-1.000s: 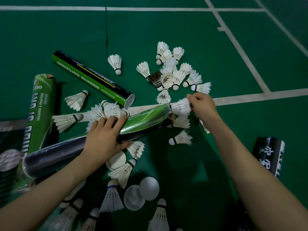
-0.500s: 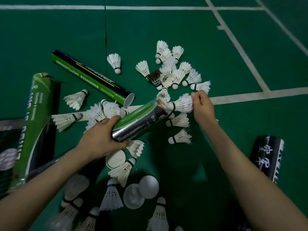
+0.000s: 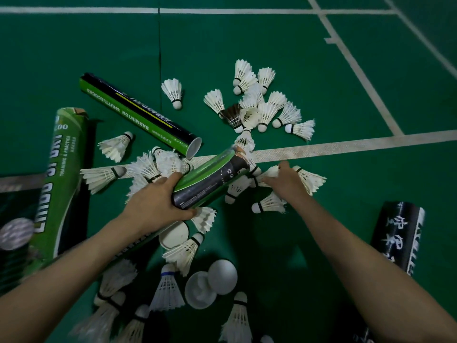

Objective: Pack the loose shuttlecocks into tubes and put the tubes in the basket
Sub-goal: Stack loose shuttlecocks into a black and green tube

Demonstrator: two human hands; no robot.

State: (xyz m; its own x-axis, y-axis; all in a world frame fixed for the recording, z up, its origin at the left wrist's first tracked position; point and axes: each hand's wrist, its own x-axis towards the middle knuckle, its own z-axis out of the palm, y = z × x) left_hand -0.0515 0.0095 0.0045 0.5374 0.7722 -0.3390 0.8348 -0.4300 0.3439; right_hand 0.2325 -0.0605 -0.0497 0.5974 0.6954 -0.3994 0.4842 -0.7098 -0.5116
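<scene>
White caps (image 3: 200, 290) lie closest. Left hand (image 3: 158, 201) wraps round the green-black tube (image 3: 215, 174), tilted over the white line (image 3: 346, 146). Right hand (image 3: 288, 185) rests on loose shuttlecocks (image 3: 309, 178) just beside its mouth, can't tell if it's pinching one. Bigger pile (image 3: 262, 107) further out

Tube (image 3: 210, 179) ctr frame; shuttlecock pile (image 3: 259, 107) upper right of it; caps (image 3: 210, 283) below; 2nd tube (image 3: 138, 115) upper left.

Just the one head-worn wide-angle view, pointing forward and steeply down at the green court floor (image 3: 272, 45). It's pretty close in: left hand (image 3: 153, 206) and right hand (image 3: 286, 186) sit mid-frame, arms (image 3: 61, 276) filling the bottom corners, far court line (image 3: 222, 10) along the top.
</scene>
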